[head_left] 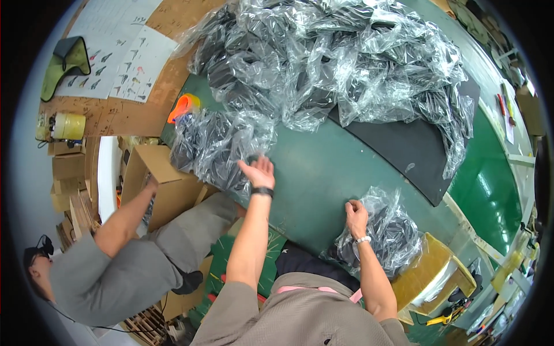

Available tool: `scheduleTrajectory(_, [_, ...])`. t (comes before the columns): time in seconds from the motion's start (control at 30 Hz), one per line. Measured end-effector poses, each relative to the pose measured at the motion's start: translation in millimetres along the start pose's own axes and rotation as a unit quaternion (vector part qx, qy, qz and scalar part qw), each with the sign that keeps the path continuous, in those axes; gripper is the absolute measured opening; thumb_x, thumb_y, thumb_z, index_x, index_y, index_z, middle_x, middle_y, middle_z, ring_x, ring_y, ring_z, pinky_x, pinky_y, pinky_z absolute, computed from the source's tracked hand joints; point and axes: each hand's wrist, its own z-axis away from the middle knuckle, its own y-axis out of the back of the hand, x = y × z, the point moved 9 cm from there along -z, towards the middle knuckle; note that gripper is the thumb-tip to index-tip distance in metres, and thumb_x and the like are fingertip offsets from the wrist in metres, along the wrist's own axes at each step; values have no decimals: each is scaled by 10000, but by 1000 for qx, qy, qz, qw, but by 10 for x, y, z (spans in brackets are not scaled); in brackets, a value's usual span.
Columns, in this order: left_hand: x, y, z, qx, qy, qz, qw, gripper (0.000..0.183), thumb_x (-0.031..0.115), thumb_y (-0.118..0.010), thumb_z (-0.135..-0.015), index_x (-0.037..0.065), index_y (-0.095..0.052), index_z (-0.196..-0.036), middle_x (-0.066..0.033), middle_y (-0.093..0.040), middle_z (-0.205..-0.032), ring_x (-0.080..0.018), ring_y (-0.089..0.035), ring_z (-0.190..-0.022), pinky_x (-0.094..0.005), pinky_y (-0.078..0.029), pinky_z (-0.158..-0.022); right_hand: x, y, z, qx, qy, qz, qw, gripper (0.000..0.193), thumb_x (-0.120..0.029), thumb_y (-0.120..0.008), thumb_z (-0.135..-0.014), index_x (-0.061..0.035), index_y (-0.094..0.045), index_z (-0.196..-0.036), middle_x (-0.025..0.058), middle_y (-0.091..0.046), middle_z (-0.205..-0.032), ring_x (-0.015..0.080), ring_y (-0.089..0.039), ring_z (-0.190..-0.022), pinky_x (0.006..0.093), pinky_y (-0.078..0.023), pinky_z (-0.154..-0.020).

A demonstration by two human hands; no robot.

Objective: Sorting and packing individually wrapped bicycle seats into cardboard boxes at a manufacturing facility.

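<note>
My left hand is open, fingers stretched out, at the right side of a small pile of dark items in clear plastic bags. It seems to hold nothing. A black band circles that wrist. Over by the table's near right edge, my right hand has its fingers curled closed. Whatever may be between them is hidden. A second small pile of bagged dark items lies right beside it. The largest heap of clear-bagged dark items covers the far part of the green table.
A person in grey at my left reaches an arm to an open cardboard box. An orange tape roll stands at the table's left edge. A black flat board lies under the heap. A yellowish bin stands at right.
</note>
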Motion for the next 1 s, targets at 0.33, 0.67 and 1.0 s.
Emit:
scheduleTrajectory(0.33, [575, -1957, 120, -10, -514, -516, 685, 582, 245, -708, -769, -91, -437, -1158, -247, -518, -1140, -377, -513, -1062, -430, -407, -960, 281, -182, -314, -134, -250, -226, 932, 353, -293, -589, -885, 53, -618, -820, 143, -651, -626, 206, -634, -498, 270, -494, -438])
scheduleTrajectory(0.67, [768, -1721, -1172, 38, -229, -568, 790, 696, 250, -765, -642, -168, -514, -1139, -284, -593, -1160, -377, -592, -1059, -394, -445, -957, 282, -229, -311, -151, -274, -243, 918, 332, -285, -600, -881, 31, -597, -780, 142, -643, -622, 217, -631, -476, 284, -514, -432])
scheduleTrajectory(1.0, [-283, -571, 853, -308, -67, -323, 892, 158, 45, -537, -807, 50, -578, -960, -18, -593, -898, -116, -556, -858, -274, -461, -778, 335, -90, -349, -135, -254, -240, 927, 355, -294, -573, -881, 44, -598, -775, 142, -638, -615, 216, -635, -479, 277, -485, -408])
